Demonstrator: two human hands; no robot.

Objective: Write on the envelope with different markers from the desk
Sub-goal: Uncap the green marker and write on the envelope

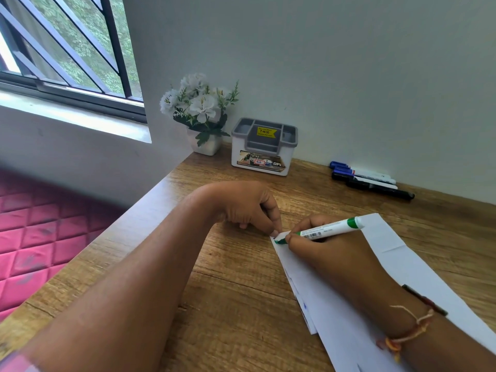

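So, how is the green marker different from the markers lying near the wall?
The green marker is held in the right hand, tilted, its tip on the envelope; the markers by the wall lie flat on the desk, untouched. The green marker is uncapped and has green trim; those by the wall are capped, with blue or black caps. Most share a white barrel. The left hand pins the envelope's corner.

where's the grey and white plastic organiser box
In the head view, the grey and white plastic organiser box stands at the wooden desk's far edge against the wall, right of the white flower pot.
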